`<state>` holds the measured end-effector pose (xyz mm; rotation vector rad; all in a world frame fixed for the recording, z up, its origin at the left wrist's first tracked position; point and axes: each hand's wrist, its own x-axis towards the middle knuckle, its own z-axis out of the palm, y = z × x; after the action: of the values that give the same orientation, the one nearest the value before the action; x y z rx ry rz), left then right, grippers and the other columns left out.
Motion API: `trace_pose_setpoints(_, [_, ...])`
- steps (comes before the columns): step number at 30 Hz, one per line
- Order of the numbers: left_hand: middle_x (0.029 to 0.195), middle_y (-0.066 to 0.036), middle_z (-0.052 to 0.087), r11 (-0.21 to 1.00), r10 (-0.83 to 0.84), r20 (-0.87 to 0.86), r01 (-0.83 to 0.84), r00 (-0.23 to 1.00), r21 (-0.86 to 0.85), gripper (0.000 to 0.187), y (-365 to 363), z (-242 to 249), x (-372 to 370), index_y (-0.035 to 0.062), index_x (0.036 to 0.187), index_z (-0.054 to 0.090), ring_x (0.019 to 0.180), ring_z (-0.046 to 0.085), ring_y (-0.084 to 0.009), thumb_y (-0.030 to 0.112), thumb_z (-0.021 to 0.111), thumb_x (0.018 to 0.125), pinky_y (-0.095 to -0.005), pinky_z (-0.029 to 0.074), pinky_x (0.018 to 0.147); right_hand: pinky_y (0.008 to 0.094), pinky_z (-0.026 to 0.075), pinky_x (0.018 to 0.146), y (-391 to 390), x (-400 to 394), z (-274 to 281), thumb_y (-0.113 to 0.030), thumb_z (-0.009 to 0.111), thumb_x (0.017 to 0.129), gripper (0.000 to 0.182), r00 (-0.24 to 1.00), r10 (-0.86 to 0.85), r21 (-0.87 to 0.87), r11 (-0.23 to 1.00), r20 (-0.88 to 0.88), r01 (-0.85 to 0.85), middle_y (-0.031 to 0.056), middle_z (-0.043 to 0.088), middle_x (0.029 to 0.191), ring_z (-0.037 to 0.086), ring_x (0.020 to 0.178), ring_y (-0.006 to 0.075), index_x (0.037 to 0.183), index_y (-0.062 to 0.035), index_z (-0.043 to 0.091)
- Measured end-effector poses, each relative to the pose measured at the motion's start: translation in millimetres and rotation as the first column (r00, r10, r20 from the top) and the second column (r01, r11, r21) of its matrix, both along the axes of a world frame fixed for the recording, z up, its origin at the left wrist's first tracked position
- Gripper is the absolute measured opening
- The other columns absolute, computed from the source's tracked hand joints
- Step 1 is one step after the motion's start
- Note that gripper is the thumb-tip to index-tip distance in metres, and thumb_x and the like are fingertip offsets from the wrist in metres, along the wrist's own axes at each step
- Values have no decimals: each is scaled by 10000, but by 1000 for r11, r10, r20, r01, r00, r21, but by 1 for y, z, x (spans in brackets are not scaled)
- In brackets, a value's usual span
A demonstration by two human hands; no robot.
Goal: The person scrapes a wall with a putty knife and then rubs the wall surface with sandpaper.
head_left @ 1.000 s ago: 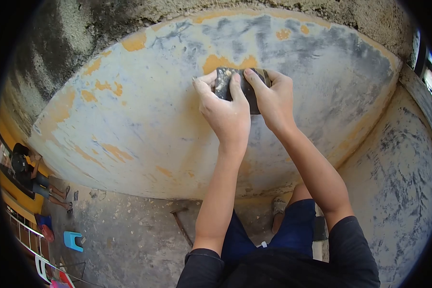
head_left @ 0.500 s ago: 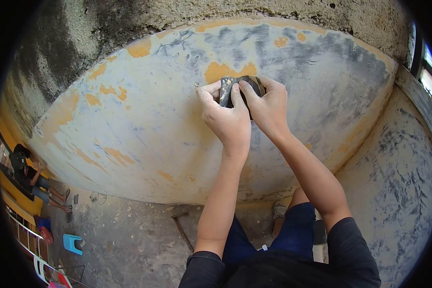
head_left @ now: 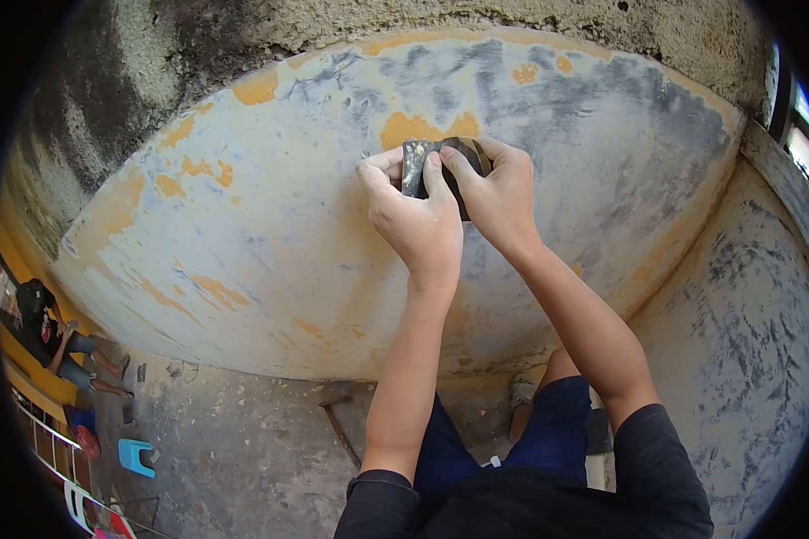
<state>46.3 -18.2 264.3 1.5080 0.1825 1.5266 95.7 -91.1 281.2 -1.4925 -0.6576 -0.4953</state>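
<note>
Both hands hold a dark piece of sandpaper point(head_left: 413, 169) up in front of a pale wall point(head_left: 288, 216) with orange and grey patches. My left hand point(head_left: 418, 216) grips its left part, thumb on the near face and fingers curled behind the edge. My right hand point(head_left: 505, 193) pinches the right part, where the piece curves and a brownish strip shows. The two thumbs almost meet at the middle. Just above the sandpaper is a large orange patch point(head_left: 409, 130). The fingertips behind the piece are hidden.
On the floor lies a hammer-like tool point(head_left: 340, 431) with a long handle. A blue stool point(head_left: 136, 456) stands at lower left, below a seated person point(head_left: 58, 337). Rough, stained wall point(head_left: 243, 36) runs above the pale surface; another grey-streaked wall point(head_left: 737, 359) is at right.
Both hands and the sandpaper have shifted slightly left, the left hand a bit more. The grip stays the same. The seated person's head and hands have moved.
</note>
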Motion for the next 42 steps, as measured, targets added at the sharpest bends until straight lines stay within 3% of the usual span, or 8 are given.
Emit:
trace_pose_setpoints(7, [998, -158, 691, 1000, -12, 16, 12, 1000, 3, 259, 1, 3, -3, -21, 1095, 564, 912, 711, -289, 4, 760, 928, -411, 551, 835, 372, 498, 603, -2, 4, -5, -142, 751, 895, 230, 1000, 11, -37, 999, 6, -11, 226, 711, 691, 626, 582, 161, 877, 88, 760])
trace_pose_setpoints(22, [1002, -134, 680, 999, 48, -28, -48, 998, 20, 333, 3, 5, -3, -21, 1140, 551, 889, 670, -202, 22, 801, 924, -352, 541, 833, 373, 492, 608, -2, 7, -9, -168, 776, 879, 257, 999, -21, -60, 998, -27, 19, 202, 710, 676, 611, 574, 167, 851, 87, 751])
trace_pose_setpoints(23, [1000, -139, 677, 999, -50, 4, 50, 999, -12, 324, 5, -1, -2, -21, 1137, 552, 875, 667, -207, 26, 796, 929, -357, 540, 823, 372, 491, 605, -1, 9, -7, -168, 778, 879, 259, 999, -38, -87, 995, 4, 38, 198, 709, 673, 609, 575, 160, 847, 87, 749])
trace_pose_setpoints(27, [991, -147, 679, 1000, 10, 35, -11, 999, 26, 327, 0, 4, 2, -17, 1139, 554, 881, 669, -217, 28, 797, 926, -376, 544, 828, 369, 485, 592, 5, 14, -5, -184, 787, 881, 278, 1000, 22, 54, 998, 2, -22, 200, 701, 658, 598, 582, 134, 840, 87, 745])
trace_pose_setpoints(36, [974, -124, 672, 999, -5, -1, 5, 1000, 33, 317, -1, 2, 4, -6, 1132, 568, 889, 663, -230, 32, 799, 919, -382, 535, 843, 347, 510, 614, -6, 8, -3, -157, 762, 911, 250, 993, 46, -13, 999, -106, -47, 172, 758, 720, 628, 618, 112, 924, 91, 783])
trace_pose_setpoints(38, [958, -118, 668, 997, 25, 13, -25, 1000, 68, 318, 0, 7, 6, -1, 1123, 568, 887, 663, -226, 36, 804, 914, -381, 534, 841, 350, 514, 623, -2, 5, 1, -163, 763, 912, 257, 995, 64, 104, 993, -73, -56, 181, 756, 725, 638, 632, 117, 929, 93, 782])
trace_pose_setpoints(39, [931, -147, 669, 996, 26, 14, -27, 1000, 87, 285, 0, 8, 3, 8, 1084, 546, 847, 687, -325, 19, 772, 910, -437, 529, 800, 356, 512, 622, -4, 4, -1, -170, 764, 912, 267, 998, 17, 63, 998, -57, -13, 192, 749, 722, 640, 641, 122, 937, 95, 779])
trace_pose_setpoints(42, [916, -143, 664, 994, -50, -76, 57, 996, 88, 285, 4, -9, -6, 10, 1077, 547, 839, 680, -321, 28, 777, 910, -436, 526, 799, 362, 509, 625, -13, 10, -22, -182, 770, 911, 271, 999, 28, -33, 999, -22, -28, 196, 741, 721, 641, 651, 126, 931, 89, 778])
